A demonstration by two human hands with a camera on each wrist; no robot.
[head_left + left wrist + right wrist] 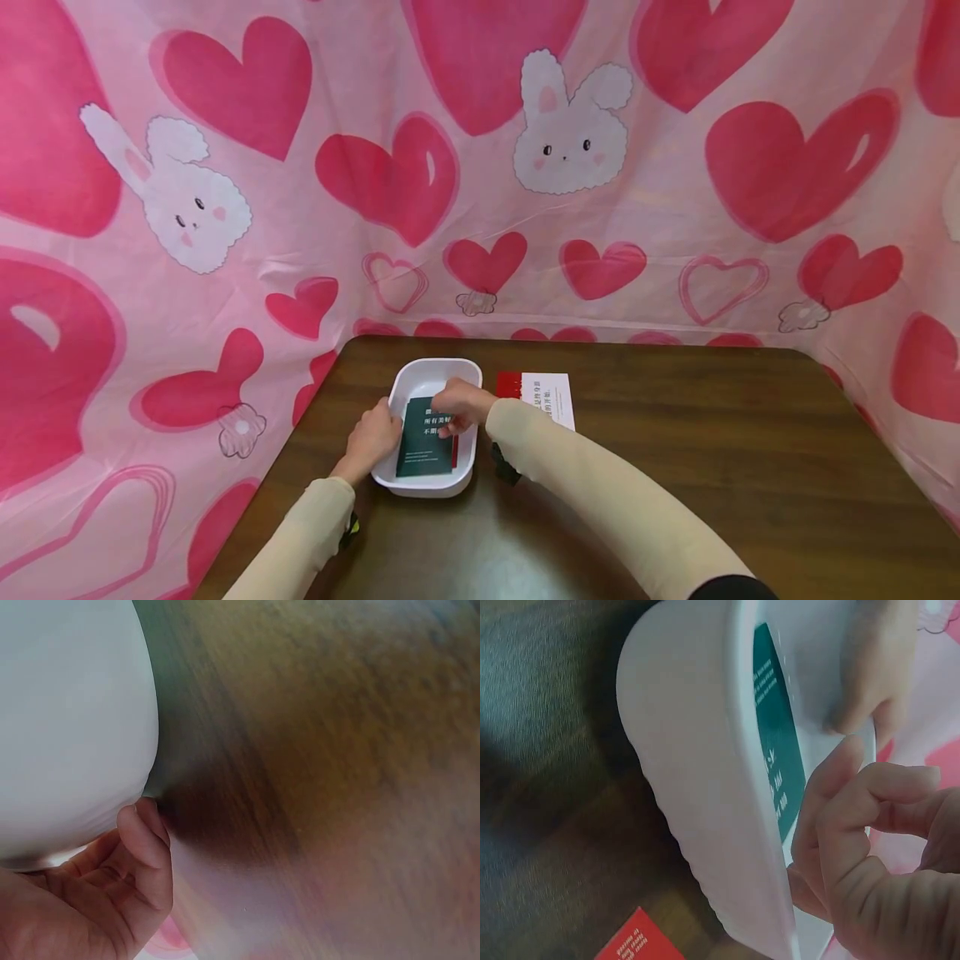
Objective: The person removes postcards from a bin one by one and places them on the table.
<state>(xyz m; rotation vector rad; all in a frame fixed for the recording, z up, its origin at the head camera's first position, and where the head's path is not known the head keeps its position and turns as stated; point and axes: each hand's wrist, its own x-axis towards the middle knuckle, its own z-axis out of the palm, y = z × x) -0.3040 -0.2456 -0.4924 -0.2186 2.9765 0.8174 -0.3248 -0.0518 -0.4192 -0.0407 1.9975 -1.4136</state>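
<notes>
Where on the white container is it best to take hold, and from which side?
I would hold the white container by its rim, midway along both long sides, coming from left and right. It is oblong and stands upright, so this should keep it level. The left hand grips its left long side; the right hand reaches over the right one.

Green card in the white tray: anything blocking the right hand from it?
Nothing visible does: in the head view, the right hand reaches over the rim of the white tray, its fingers directly above the green card.
</notes>
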